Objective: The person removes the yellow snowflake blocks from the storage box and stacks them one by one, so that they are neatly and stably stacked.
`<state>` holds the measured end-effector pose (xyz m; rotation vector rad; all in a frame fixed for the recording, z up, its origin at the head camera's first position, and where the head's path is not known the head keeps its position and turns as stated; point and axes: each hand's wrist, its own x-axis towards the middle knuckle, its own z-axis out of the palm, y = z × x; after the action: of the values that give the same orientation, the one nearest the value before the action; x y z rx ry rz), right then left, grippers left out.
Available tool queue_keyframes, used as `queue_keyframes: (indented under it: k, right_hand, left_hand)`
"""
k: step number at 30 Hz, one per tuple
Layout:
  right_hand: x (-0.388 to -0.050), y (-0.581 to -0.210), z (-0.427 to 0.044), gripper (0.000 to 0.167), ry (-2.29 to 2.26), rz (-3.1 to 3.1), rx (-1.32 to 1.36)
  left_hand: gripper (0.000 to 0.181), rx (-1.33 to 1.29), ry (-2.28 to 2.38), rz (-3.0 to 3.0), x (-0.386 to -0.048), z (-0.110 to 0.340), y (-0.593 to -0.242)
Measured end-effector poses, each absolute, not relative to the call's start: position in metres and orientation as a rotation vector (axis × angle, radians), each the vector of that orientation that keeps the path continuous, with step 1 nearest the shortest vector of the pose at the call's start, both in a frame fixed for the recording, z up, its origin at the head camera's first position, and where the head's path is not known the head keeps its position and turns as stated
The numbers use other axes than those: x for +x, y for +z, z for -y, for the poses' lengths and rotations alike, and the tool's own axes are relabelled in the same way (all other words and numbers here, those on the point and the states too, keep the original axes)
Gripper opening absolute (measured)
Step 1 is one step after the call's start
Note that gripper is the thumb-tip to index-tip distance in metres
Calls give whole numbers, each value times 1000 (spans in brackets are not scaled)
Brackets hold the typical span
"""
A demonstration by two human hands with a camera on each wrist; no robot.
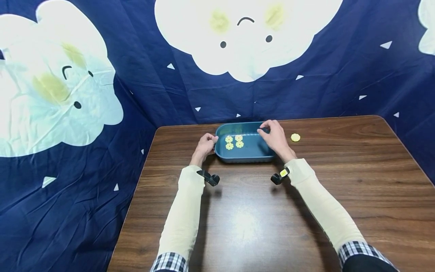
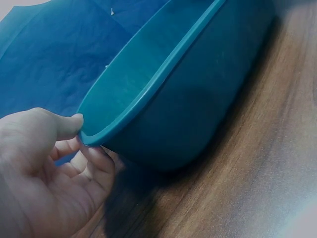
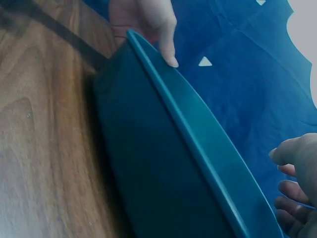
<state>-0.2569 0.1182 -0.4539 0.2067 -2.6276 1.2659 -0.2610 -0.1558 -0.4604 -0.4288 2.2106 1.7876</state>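
A teal oblong tub (image 1: 247, 159) stands on the wooden table. My left hand (image 1: 205, 144) pinches the rim at its left end, thumb inside and fingers outside, as the left wrist view also shows at the left hand (image 2: 54, 168). Several yellow flower-shaped pieces (image 1: 239, 144) lie grouped on the tub's floor toward the left. Over the tub's right end hovers my right hand (image 1: 276, 138). In the right wrist view, the right hand (image 3: 299, 183) has its thumb apart from loosely bent fingers, and nothing shows between them.
A yellow scalloped disc (image 1: 295, 137) lies on the table (image 1: 340, 181) just right of the tub. Behind the table's far edge hangs a dark blue cloth (image 1: 163, 94) with white clouds and small triangles. Each wrist wears a small black camera (image 1: 210, 177).
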Motion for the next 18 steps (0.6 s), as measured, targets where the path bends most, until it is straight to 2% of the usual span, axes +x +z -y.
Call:
queue_keyframes:
  k: [18]
  right_hand:
    - [-264,-463,-88,25,1215,2867,235]
  left_hand:
    - [16,-441,1796,-2205,-261,155,-460]
